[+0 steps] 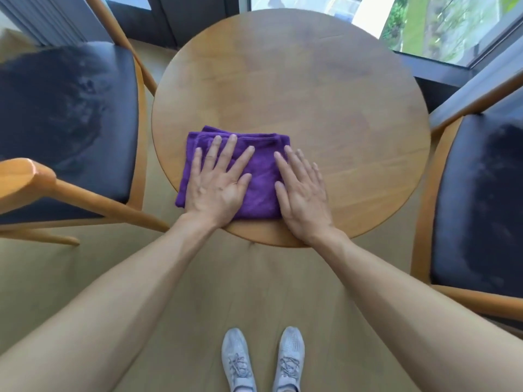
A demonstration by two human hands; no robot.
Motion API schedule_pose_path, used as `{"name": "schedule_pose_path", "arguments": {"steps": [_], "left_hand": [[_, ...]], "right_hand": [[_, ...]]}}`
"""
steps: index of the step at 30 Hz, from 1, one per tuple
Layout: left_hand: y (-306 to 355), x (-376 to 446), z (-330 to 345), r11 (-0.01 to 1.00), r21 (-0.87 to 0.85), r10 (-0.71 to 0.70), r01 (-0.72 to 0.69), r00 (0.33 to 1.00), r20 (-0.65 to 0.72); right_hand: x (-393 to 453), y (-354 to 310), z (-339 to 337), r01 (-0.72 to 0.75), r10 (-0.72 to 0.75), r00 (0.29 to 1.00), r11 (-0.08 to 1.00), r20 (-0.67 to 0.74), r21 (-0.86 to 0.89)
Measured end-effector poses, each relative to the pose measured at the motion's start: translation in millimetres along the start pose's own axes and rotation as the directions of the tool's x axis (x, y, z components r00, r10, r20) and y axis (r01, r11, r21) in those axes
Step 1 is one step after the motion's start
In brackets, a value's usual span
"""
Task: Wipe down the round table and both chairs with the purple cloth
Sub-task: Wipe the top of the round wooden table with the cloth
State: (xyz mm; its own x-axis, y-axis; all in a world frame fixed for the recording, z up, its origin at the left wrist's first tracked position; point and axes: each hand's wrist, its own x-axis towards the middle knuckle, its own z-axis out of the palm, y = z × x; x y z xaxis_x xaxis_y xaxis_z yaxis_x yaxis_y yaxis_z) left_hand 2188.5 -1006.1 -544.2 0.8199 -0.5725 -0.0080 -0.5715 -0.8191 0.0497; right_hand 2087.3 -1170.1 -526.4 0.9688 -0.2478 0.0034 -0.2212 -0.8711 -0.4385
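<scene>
Flatly, both hands (218,188) (304,199) press purple cloth (261,179) on round table (325,94).

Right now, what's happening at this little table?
A person stands at a round wooden table with a folded purple cloth lying near its front edge. The left hand presses flat on the cloth with fingers spread. The right hand lies flat beside it, its thumb side on the cloth's edge and the rest on bare wood. A dark-seated wooden chair stands on each side: one left, one right. Neither hand touches them.
</scene>
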Motion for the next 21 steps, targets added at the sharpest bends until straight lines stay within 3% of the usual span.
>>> {"name": "schedule_pose_path", "arguments": {"steps": [3, 6, 9, 11, 14, 16, 21], "left_hand": [[-8.0, -10.1, -2.3, 0.984, -0.037, -0.171, 0.172, 0.985, 0.025], [51.4, -17.4, -0.5, 0.959, -0.083, -0.272, 0.271, 0.962, 0.005], [122.3, -25.1, 4.0, 0.991, -0.078, -0.112, 0.113, 0.994, 0.017], [130.8, -24.7, 8.9, 0.999, -0.041, 0.018, -0.017, 0.999, 0.029], [86.3, -15.9, 10.2, 0.992, -0.033, 0.124, -0.124, 0.992, -0.005], [41.5, -6.0, 5.6, 0.992, -0.028, 0.123, -0.123, 0.992, -0.001], [-48.9, 36.7, -10.7, 0.987, -0.079, -0.137, 0.143, 0.988, 0.076]], "right_hand": [[5.7, 27.8, -10.2, -0.149, 0.142, 0.987, 0.983, -0.069, -0.109], [8.5, 75.8, -27.3, -0.280, 0.274, 0.960, 0.932, -0.060, -0.231], [6.2, 106.4, -33.7, -0.330, 0.336, 0.942, 0.908, -0.022, -0.257], [4.9, 112.7, -28.9, -0.321, 0.322, 0.946, 0.910, -0.038, -0.264], [5.0, 116.1, -22.9, -0.313, 0.305, 0.949, 0.908, -0.072, -0.277], [4.7, 117.6, -22.6, -0.317, 0.309, 0.948, 0.906, -0.075, -0.281], [9.0, 109.7, -23.9, -0.326, 0.308, 0.945, 0.901, -0.108, -0.284]]}}
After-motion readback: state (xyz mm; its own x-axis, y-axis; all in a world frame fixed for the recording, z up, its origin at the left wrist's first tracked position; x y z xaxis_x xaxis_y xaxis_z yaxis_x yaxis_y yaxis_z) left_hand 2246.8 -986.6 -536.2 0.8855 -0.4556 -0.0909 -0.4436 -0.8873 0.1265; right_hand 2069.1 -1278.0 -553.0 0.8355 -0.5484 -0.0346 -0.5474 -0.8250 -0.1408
